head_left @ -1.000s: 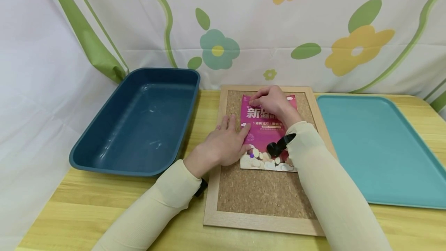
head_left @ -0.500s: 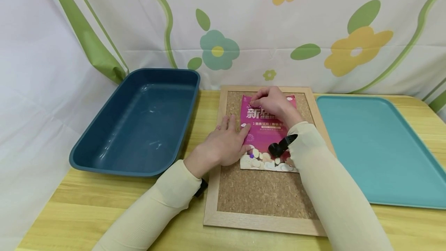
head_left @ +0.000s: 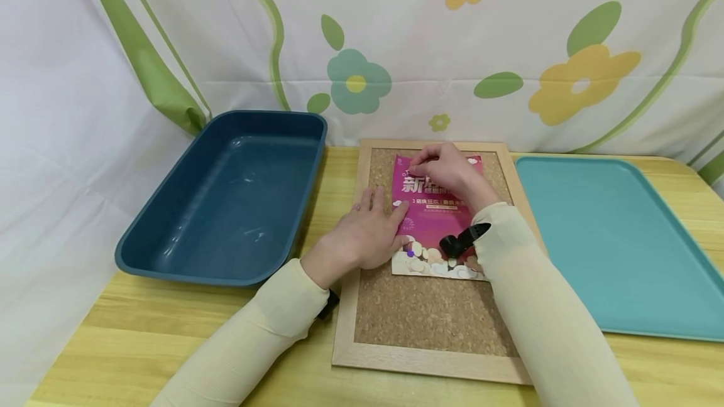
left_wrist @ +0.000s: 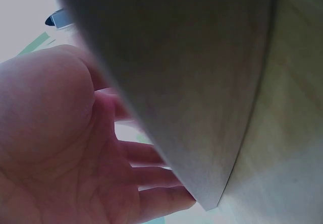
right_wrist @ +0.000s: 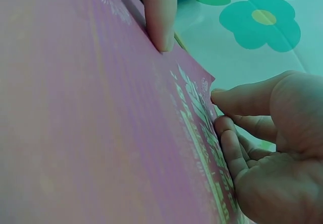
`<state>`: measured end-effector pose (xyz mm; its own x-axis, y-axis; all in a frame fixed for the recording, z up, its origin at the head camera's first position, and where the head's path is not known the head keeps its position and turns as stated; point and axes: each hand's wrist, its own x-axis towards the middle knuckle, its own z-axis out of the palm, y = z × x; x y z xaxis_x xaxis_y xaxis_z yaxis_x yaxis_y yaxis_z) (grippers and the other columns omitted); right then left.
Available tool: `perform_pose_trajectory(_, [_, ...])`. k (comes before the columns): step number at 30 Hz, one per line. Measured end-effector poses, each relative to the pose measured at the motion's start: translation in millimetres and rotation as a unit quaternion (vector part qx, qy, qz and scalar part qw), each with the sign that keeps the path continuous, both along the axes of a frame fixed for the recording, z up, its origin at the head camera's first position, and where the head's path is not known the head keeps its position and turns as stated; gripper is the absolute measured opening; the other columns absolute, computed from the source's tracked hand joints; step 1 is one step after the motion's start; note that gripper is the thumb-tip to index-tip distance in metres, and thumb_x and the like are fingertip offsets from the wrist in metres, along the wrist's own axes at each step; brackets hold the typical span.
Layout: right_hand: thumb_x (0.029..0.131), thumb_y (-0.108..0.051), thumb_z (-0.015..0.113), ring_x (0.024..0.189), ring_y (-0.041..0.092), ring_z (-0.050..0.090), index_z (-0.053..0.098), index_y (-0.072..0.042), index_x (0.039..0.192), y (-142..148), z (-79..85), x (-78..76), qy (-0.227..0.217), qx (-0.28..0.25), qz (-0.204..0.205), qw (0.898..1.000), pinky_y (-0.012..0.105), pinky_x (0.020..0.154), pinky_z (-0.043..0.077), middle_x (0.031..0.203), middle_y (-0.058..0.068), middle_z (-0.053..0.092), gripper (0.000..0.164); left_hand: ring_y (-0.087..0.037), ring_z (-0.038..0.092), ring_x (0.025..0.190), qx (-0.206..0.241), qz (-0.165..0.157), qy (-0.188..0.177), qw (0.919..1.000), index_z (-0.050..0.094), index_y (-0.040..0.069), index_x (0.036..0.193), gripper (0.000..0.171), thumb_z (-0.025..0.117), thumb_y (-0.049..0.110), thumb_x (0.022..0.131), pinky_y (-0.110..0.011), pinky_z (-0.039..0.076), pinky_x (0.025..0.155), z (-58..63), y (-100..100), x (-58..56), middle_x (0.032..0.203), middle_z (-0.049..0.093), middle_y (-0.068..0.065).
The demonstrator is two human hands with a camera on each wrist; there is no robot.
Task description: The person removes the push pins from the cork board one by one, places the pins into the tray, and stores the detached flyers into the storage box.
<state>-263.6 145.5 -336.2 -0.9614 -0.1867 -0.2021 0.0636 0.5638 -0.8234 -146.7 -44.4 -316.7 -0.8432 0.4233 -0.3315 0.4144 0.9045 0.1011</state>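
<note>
Head view: printed magenta paper poster (head_left: 430, 225) lies on brown cork board with pale wooden frame (head_left: 435, 319), upon light wood-grain tabletop (head_left: 113, 338). Left hand (head_left: 367, 236) spread over frame's left side, index finger and thumb on poster, grip wide, nothing grasped; likely steadying paper. Right hand (head_left: 449, 171) at poster's upper left, thumb and fingertips drawn close; can't tell whether anything small is pinched. Deep dark-blue plastic tub (head_left: 226, 206) left, flat teal plastic tray (head_left: 611, 244) right, perhaps leaving middle for board.
</note>
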Motion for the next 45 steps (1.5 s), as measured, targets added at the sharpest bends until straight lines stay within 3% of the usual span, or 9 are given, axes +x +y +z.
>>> perform_pose_trajectory(11, [0.104,-0.015,0.067,0.106,0.022,0.054,0.072,-0.006,0.112,0,3.8,7.4,0.0,-0.003,0.01,1.0,0.033,0.087,0.044,0.129,0.012,0.064,0.014,-0.047,0.008,0.165,0.003,0.0,-0.002,1.0,0.019,0.021,0.172,0.072,0.041,0.054,0.112,-0.055,0.027,0.132,0.6,0,0.6,0.177,0.006,-0.027])
perform_pose_trajectory(18, [0.105,-0.019,0.067,0.106,0.024,0.055,0.073,-0.008,0.113,2,6.2,12.2,0.014,0.01,0.009,1.0,0.035,0.087,0.046,0.124,0.012,0.066,0.016,-0.048,0.007,0.165,0.006,0.002,-0.005,1.0,0.019,0.021,0.172,0.072,0.041,0.054,0.112,-0.055,0.027,0.132,-0.2,0,-0.2,0.177,0.005,-0.027])
perform_pose_trajectory(31, [0.107,-0.024,0.065,0.116,0.03,0.058,0.071,-0.006,0.122,29,29.4,29.6,0.032,0.011,-0.05,0.998,0.043,0.102,0.05,0.124,0.014,0.065,0.024,-0.047,0.007,0.166,0.013,-0.008,-0.008,0.9998,0.018,0.021,0.172,0.072,0.041,0.053,0.112,-0.055,0.026,0.132,-2.0,8,-2.7,0.178,0.004,-0.027])
perform_pose_trajectory(37, [0.107,-0.023,0.064,0.103,0.033,0.061,0.071,-0.005,0.119,38,39.4,38.6,0.079,0.029,-0.065,0.994,0.042,0.088,0.056,0.113,0.012,0.066,0.023,-0.047,0.006,0.166,0.012,-0.008,-0.009,0.9998,0.018,0.021,0.172,0.074,0.042,0.055,0.111,-0.055,0.025,0.133,-1.2,8,-1.7,0.178,0.005,-0.027])
perform_pose_trajectory(45, [0.107,-0.023,0.065,0.096,0.031,0.06,0.071,-0.007,0.116,37,46.8,46.7,0.108,0.051,-0.074,0.99,0.037,0.079,0.052,0.108,0.011,0.065,0.02,-0.046,0.007,0.166,0.009,-0.002,-0.008,0.9999,0.018,0.021,0.172,0.073,0.042,0.054,0.111,-0.054,0.025,0.133,-1.8,0,-0.7,0.178,0.006,-0.027])
